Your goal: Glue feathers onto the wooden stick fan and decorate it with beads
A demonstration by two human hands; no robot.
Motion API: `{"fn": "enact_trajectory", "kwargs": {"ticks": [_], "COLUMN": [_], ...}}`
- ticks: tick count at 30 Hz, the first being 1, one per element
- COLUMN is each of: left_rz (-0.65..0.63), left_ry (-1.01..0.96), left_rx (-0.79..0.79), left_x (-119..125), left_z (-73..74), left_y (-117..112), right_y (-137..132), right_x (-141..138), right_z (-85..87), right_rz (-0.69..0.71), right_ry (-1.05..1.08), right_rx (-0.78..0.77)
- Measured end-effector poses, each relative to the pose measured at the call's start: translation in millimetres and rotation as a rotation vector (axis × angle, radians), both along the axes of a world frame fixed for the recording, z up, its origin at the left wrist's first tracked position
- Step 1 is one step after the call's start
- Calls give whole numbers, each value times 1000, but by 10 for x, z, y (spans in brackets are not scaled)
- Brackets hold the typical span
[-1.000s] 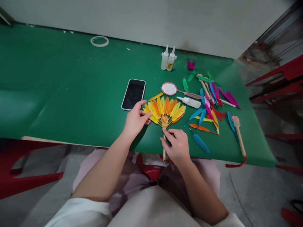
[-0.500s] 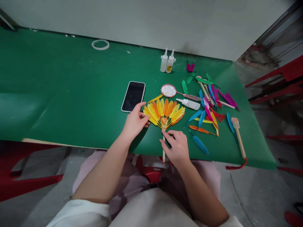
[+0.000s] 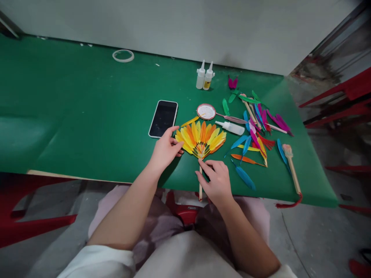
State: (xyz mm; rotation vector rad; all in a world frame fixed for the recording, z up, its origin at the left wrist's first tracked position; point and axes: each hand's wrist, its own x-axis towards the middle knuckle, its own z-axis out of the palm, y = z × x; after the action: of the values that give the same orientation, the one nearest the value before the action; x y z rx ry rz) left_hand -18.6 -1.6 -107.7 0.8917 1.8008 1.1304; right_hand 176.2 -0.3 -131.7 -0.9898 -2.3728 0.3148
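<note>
A feather fan (image 3: 201, 139) of yellow and orange feathers spreads in front of me, its wooden handle (image 3: 200, 179) pointing toward me over the table edge. My left hand (image 3: 166, 150) is at the fan's left side, thumb on the outermost yellow feather and the lower fingers curled under it; its index finger stretches out above. My right hand (image 3: 216, 177) is closed about the top of the handle, index finger at the feather base and thumb beside the stick. Just beyond the fan lie a loose yellow feather (image 3: 190, 121), a glue bottle (image 3: 230, 127) on its side and a small round dish of white glue (image 3: 206, 111).
A phone (image 3: 163, 119) lies left of the fan. Two upright glue bottles (image 3: 204, 79) stand near the wall. Loose coloured feathers (image 3: 245, 177) and sticks are heaped at the right, with a tasselled wooden handle (image 3: 293, 170) beyond. A tape ring (image 3: 123, 56) lies far left.
</note>
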Motion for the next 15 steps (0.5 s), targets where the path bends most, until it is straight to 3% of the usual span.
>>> {"fn": "enact_trajectory", "kwargs": {"ticks": [15], "left_rz": [3], "left_ry": [15], "left_rx": [14], "left_x": [-1], "left_z": [-26], "left_y": [0], "right_y": [-1], "right_x": [-2], "right_z": [0], "right_rz": [11], "right_ry": [24], "right_rx": [-5]}}
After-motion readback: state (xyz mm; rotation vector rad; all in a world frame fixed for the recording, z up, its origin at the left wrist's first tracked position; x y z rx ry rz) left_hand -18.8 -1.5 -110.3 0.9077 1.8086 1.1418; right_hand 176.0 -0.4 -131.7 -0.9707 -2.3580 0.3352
